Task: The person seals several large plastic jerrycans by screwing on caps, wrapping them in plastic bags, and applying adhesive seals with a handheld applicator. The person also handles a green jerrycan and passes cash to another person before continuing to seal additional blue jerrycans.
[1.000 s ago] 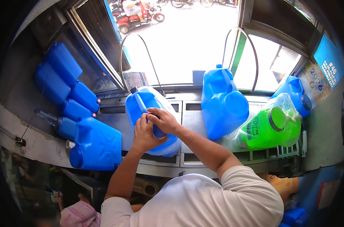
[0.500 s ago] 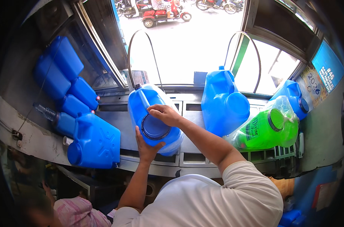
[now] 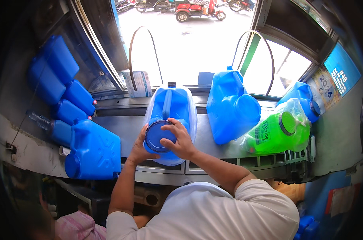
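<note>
A blue water jug (image 3: 181, 107) in a clear plastic bag stands upright on the metal counter straight ahead of me, its wide round lid (image 3: 155, 134) with a dark rim toward me. My left hand (image 3: 139, 147) curls around the lid's left side, thumb along the bottom. The fingers of my right hand (image 3: 182, 140) bend over the lid's right side and top, gripping the rim. Both hands touch the lid. Whether it turns, I cannot tell. At the jug's far end sits a small dark cap (image 3: 172, 84).
Right of the jug stand another blue jug (image 3: 225, 108), a bagged green jug (image 3: 267, 136) and a further blue jug (image 3: 301, 98). Several blue containers (image 3: 95, 148) crowd the left. Two thin curved hoses (image 3: 130, 56) rise near the window. Another person's patterned sleeve (image 3: 79, 226) shows lower left.
The bagged jug has straightened, its far end swinging right. My right hand has shifted from the lid's top edge to its right side; my left still holds the left side.
</note>
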`<control>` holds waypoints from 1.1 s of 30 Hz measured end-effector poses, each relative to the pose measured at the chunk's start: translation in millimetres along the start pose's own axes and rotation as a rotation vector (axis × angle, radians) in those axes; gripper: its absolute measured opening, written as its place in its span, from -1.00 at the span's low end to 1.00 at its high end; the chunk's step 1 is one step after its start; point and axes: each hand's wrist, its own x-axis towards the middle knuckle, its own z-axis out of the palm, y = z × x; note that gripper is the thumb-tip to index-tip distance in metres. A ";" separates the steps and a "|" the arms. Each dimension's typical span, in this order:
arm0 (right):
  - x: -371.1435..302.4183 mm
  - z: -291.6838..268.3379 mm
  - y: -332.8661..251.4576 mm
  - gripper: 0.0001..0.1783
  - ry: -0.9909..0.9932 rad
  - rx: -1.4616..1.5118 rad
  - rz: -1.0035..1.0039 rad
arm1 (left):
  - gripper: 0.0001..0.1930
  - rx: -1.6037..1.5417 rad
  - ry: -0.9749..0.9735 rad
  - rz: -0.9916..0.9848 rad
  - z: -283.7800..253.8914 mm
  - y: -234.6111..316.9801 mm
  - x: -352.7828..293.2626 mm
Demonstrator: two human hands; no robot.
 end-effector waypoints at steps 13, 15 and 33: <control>148.9 -84.2 180.1 -0.39 0.190 0.226 0.716 | -0.41 -0.731 0.543 -0.686 105.9 -50.1 -97.5; 160.7 -90.8 192.8 -0.45 0.026 0.409 0.909 | -0.68 -0.771 0.456 -0.676 112.2 -45.4 -93.3; 242.6 -140.0 141.6 -0.53 0.126 1.047 0.498 | 0.51 -0.280 0.750 -0.217 89.4 61.3 -61.1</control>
